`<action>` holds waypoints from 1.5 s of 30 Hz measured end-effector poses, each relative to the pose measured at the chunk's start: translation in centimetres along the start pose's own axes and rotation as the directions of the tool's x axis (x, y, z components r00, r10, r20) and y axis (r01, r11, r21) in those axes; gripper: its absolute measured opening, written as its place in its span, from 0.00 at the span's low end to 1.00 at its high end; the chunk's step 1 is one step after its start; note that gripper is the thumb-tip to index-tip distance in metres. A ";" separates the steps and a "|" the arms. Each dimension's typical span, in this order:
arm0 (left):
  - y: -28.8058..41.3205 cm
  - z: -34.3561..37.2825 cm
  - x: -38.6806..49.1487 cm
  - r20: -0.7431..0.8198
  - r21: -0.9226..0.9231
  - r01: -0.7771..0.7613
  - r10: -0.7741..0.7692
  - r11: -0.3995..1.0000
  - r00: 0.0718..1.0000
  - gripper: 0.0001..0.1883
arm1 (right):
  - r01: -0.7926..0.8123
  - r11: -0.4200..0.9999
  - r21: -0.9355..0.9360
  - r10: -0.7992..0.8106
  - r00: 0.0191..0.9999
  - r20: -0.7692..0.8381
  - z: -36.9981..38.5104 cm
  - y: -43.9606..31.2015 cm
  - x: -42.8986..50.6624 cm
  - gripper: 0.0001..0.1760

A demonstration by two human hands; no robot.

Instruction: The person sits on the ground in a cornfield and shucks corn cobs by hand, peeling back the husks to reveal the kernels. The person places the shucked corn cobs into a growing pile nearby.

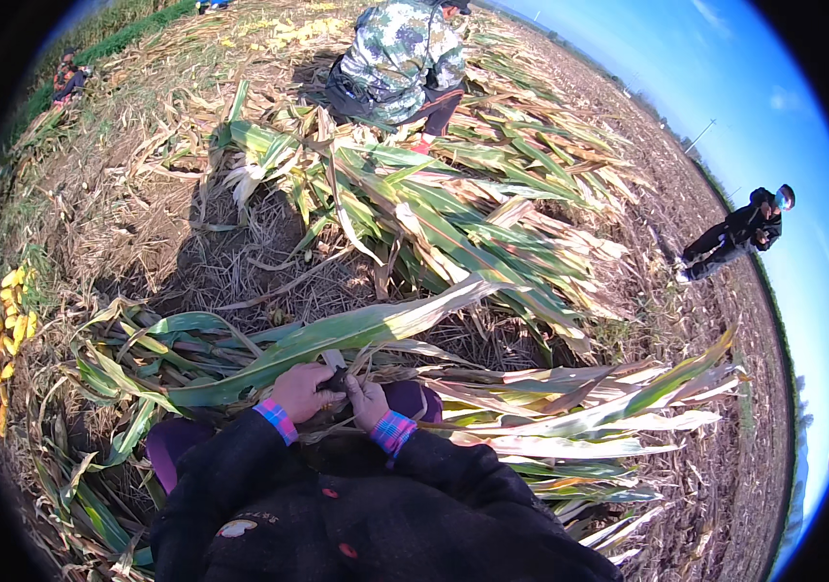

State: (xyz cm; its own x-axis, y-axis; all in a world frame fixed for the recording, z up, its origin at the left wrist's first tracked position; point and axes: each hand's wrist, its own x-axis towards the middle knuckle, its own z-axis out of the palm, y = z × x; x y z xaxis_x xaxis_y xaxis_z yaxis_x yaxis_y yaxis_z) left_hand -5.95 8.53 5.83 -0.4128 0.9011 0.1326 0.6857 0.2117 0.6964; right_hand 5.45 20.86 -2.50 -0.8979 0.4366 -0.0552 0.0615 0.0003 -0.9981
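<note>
My left hand [303,393] and my right hand [367,404] meet in front of my body, above the lap. Between their fingers they pinch a small dark object [338,380], whose kind I cannot make out. A short pale strip [333,358] stands up just beyond it. Cut maize stalks [189,356] lie across the ground before my knees, their bases to the left and dry leaves to the right. One long green maize leaf [327,338] arches just past my hands.
A second row of cut maize stalks [443,218] lies farther out, where a person in a camouflage jacket [400,62] crouches. Husked yellow maize ears [11,320] are heaped at the left. Another person [734,233] stands at the right; someone else [67,78] is at the far left.
</note>
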 end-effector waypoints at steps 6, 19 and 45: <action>-0.9 1.0 -0.1 -0.123 -0.114 0.044 -0.058 0.993 0.991 0.06 | -0.122 0.945 -0.303 0.132 0.991 0.014 0.6 -0.8 -0.4 0.22; -10.3 4.4 -2.8 -0.371 0.114 0.531 -0.459 0.840 0.807 0.22 | 0.076 0.818 -0.570 -0.014 0.994 0.113 4.0 -6.6 -0.9 0.19; -0.2 1.6 0.1 0.153 -0.095 0.187 -0.171 0.978 0.973 0.22 | -0.306 0.717 0.626 0.356 0.933 0.049 2.2 -0.8 -0.2 0.03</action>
State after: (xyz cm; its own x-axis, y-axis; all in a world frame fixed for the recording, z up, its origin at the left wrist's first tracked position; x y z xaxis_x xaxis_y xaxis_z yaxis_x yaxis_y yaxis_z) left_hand -5.20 9.15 4.60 -0.4274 0.8987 -0.0983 0.5366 0.3397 0.7724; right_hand 4.67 18.81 -1.71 -0.8371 0.3639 -0.4084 0.0465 -0.6966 -0.7160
